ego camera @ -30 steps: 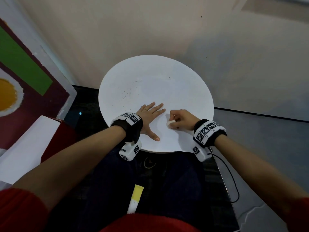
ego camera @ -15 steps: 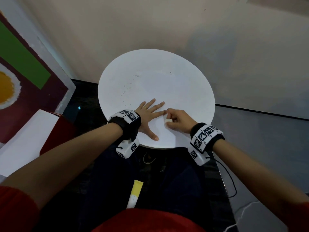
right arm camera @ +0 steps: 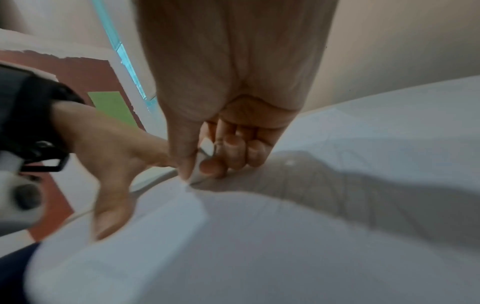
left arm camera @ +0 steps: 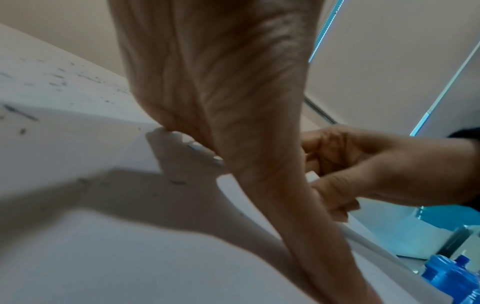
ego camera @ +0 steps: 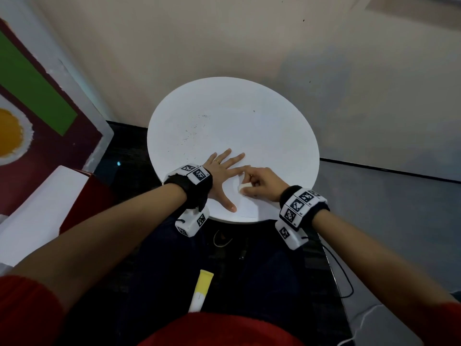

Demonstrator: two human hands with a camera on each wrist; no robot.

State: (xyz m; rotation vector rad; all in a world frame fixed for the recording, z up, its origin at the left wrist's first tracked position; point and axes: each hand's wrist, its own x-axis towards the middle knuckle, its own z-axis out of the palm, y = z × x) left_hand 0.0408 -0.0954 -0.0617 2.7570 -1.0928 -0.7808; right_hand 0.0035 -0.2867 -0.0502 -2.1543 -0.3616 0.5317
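Note:
A round white table (ego camera: 224, 116) carries a white paper sheet (ego camera: 245, 207) at its near edge. My left hand (ego camera: 223, 171) lies flat on the sheet with its fingers spread. My right hand (ego camera: 260, 182) pinches a small white eraser-like block (ego camera: 241, 188) between thumb and fingers and presses it on the sheet, between the left thumb and index finger. The right wrist view shows the block (right arm camera: 203, 159) in the curled fingers (right arm camera: 235, 148), with the left hand (right arm camera: 111, 156) beside it. From the left wrist I see the right hand (left arm camera: 376, 170) holding the block (left arm camera: 311, 176).
A yellow and white tube (ego camera: 200, 290) lies on my lap below the table. A painted board (ego camera: 37, 101) leans at the left, with a white and red box (ego camera: 45, 208) in front of it. Small dark specks (ego camera: 192, 131) dot the tabletop. A blue bottle (left arm camera: 454, 275) stands low at the right.
My right hand has slid the block a little left and toward me on the sheet. The left hand stays flat in place.

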